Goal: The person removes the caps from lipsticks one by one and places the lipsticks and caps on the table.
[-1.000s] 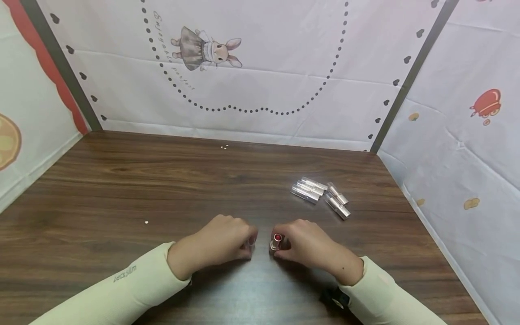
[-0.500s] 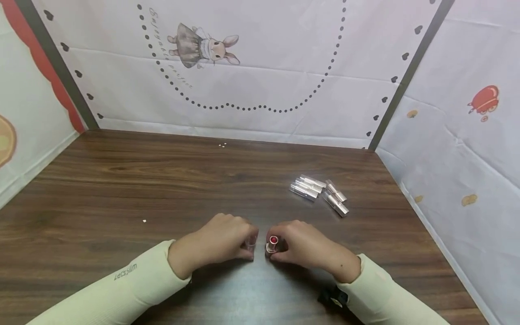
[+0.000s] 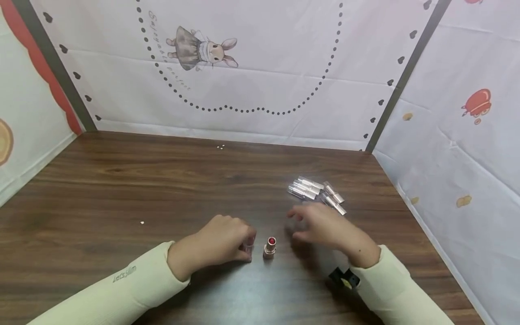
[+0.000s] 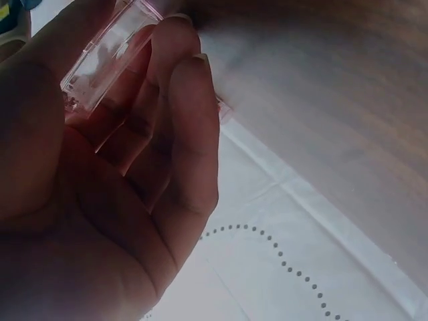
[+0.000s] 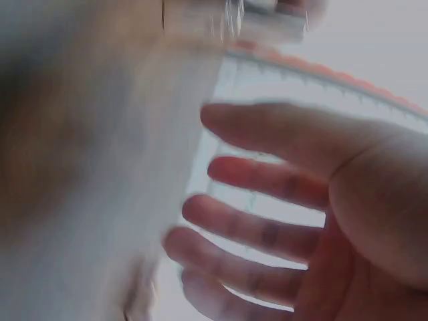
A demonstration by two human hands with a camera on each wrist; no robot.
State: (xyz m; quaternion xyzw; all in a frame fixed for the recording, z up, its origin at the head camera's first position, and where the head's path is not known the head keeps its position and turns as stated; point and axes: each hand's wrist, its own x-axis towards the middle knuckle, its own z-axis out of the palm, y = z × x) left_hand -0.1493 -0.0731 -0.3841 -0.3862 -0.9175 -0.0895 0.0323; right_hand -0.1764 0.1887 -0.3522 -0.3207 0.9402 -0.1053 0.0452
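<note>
An uncapped lipstick (image 3: 270,248) with a red tip and rose-gold base stands upright on the table, between the two hands and touched by neither. My left hand (image 3: 219,239) holds a clear lipstick cap (image 4: 110,60) between thumb and fingers, just left of the lipstick. In the head view most of that cap is hidden by the fingers. My right hand (image 3: 325,228) is off to the lipstick's right with its fingers apart and nothing held. Its spread fingers (image 5: 254,227) show in the right wrist view, where the picture is blurred.
Several silvery lipsticks with clear caps (image 3: 304,187) lie in a cluster beyond my right hand. Tiny white bits (image 3: 220,147) dot the far part of the brown wooden table (image 3: 162,180), with another white scrap (image 3: 142,222) at left. Printed cloth walls (image 3: 264,54) enclose it.
My right hand has let go of the lipstick, which stands by itself, and has moved right and away toward the cluster. The left hand with the clear cap has barely moved.
</note>
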